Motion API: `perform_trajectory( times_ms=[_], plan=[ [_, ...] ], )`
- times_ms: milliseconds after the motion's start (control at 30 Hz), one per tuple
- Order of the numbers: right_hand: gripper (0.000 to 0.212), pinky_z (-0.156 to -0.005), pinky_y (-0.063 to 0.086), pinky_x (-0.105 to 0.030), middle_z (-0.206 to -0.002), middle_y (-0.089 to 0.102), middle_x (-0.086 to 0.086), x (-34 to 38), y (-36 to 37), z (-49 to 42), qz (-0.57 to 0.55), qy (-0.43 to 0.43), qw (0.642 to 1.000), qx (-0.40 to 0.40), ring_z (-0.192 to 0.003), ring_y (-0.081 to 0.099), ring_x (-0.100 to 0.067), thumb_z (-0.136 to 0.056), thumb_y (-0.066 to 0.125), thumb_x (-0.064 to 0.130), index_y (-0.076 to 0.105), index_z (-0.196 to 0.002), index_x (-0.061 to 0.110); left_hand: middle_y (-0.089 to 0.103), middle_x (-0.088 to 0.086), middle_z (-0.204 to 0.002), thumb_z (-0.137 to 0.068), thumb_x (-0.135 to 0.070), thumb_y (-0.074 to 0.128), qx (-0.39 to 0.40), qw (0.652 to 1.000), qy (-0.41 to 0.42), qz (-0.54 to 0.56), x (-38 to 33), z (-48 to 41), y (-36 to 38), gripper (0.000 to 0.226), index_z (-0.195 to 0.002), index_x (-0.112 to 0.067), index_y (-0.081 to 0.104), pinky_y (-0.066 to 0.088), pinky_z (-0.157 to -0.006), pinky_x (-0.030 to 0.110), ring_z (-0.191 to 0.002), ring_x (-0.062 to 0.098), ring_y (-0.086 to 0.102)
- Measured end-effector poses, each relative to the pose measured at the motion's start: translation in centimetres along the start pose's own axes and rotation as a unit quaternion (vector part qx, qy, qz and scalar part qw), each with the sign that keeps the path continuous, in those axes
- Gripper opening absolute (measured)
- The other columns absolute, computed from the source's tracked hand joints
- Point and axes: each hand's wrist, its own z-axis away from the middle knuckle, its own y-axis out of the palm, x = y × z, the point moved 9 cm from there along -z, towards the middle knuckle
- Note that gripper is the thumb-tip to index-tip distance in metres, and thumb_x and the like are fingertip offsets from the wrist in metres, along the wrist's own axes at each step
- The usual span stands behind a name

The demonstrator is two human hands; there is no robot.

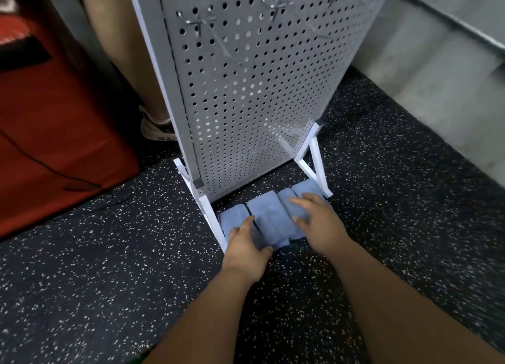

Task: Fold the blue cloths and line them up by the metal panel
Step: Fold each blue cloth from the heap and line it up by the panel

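Speckled black floor (109,254), with four folded blue cloths (269,213) side by side at 6 o'clock of the metal panel (246,90), between its white legs (213,218). Left hand (246,246) flat on the 9 o'clock cloth, fingers straight, gripping nothing. Right hand (317,221) flat too, resting on the cloths toward 3 o'clock. Probably best now: nudge the near ends into one even line, close the little gaps, pat down flat. Blurry letters on the shoe (157,131) at 10 o'clock, too smudged to read. No other words seen.
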Motion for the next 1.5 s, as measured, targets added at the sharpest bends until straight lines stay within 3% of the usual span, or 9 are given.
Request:
perform_trajectory(
  times_ms=[100,267,467,633,833,933,1133,1300,1500],
  plan=[
    [0.053,-0.117,0.043,-0.034,-0.163,0.043,-0.002,0.4,-5.9,3.3,0.029,0.014,0.998,-0.052,-0.14,0.054,-0.022,-0.102,0.056,0.002,0.061,-0.149,0.025,0.038,-0.002,-0.157,-0.092,-0.032,0.081,0.007,0.999,0.04,-0.003,-2.9,1.4,0.4,0.089,-0.164,-0.039,0.029,0.05,-0.112,0.043,-0.133,0.024,0.055],
    [0.084,-0.104,0.057,-0.036,-0.17,0.029,0.013,-1.0,-15.3,12.3,0.076,0.092,0.984,-0.135,-0.132,0.061,-0.014,-0.09,0.068,-0.012,0.051,-0.153,0.041,0.042,0.002,-0.158,-0.09,-0.031,0.083,0.046,0.994,0.097,-0.01,-8.7,5.4,2.8,0.091,-0.165,-0.036,0.03,0.046,-0.116,0.044,-0.139,0.026,0.052],
    [0.048,-0.107,0.054,-0.038,-0.172,0.028,0.013,-1.2,-24.9,33.6,0.122,0.146,0.943,-0.274,-0.137,0.056,-0.017,-0.11,0.052,0.016,0.053,-0.152,0.039,0.052,0.005,-0.15,-0.088,-0.039,0.082,0.137,0.967,0.213,-0.037,-20.1,15.0,8.6,0.093,-0.164,-0.034,0.029,0.05,-0.111,0.05,-0.131,0.028,0.058],
    [0.045,-0.112,0.05,-0.041,-0.17,0.035,0.002,-4.9,-27.9,54.7,0.156,0.235,0.904,-0.32,-0.146,0.049,-0.023,-0.107,0.061,0.027,0.057,-0.151,0.036,0.051,0.002,-0.146,-0.095,-0.039,0.078,0.203,0.918,0.33,-0.083,-27.5,29.6,13.1,0.088,-0.167,-0.033,0.027,0.051,-0.109,0.043,-0.124,0.024,0.061],
    [0.054,-0.114,0.046,-0.044,-0.17,0.032,0.002,-9.6,-29.4,71.2,0.093,0.366,0.851,-0.366,-0.151,0.041,-0.026,-0.106,0.056,0.052,0.047,-0.158,0.038,0.054,-0.013,-0.135,-0.096,-0.042,0.078,0.292,0.807,0.48,-0.184,-28.4,45.2,14.9,0.081,-0.162,-0.044,0.032,0.054,-0.085,0.023,-0.098,0.008,0.068],
    [0.063,-0.121,0.039,-0.045,-0.172,0.03,0.001,-13.3,-26.7,75.6,0.076,0.398,0.855,-0.323,-0.153,0.038,-0.027,-0.103,0.048,0.065,0.041,-0.161,0.04,0.055,-0.018,-0.131,-0.096,-0.042,0.077,0.316,0.772,0.495,-0.244,-27.4,47.6,15.2,0.075,-0.158,-0.048,0.037,0.056,-0.086,0.023,-0.101,0.006,0.069],
    [0.078,-0.133,0.002,-0.049,-0.17,0.035,-0.008,-19.1,-25.4,81.1,0.063,0.464,0.823,-0.322,-0.162,0.023,-0.019,-0.103,0.012,0.076,0.012,-0.169,0.034,0.066,-0.02,-0.122,-0.097,-0.041,0.076,0.294,0.75,0.484,-0.342,-27.7,46.3,18.9,0.068,-0.155,-0.046,0.042,0.06,-0.088,0.031,-0.099,0.003,0.071],
    [0.087,-0.133,0.005,-0.047,-0.177,0.007,-0.019,-23.4,-23.7,82.3,-0.009,0.495,0.809,-0.318,-0.164,0.01,-0.032,-0.1,0.017,0.08,-0.008,-0.169,0.035,0.068,-0.018,-0.119,-0.097,-0.04,0.077,0.32,0.718,0.474,-0.396,-27.5,45.3,25.5,0.068,-0.155,-0.043,0.042,0.06,-0.089,0.034,-0.096,0.004,0.072],
    [0.094,-0.127,0.028,-0.052,-0.178,-0.006,-0.008,-28.7,-19.6,82.3,-0.103,0.491,0.814,-0.292,-0.161,0.02,-0.037,-0.098,0.045,0.076,-0.005,-0.169,0.039,0.069,-0.017,-0.12,-0.097,-0.046,0.073,0.329,0.666,0.475,-0.472,-26.6,42.5,33.6,0.072,-0.159,-0.038,0.037,0.054,-0.093,0.029,-0.101,0.004,0.068]
  ],
)
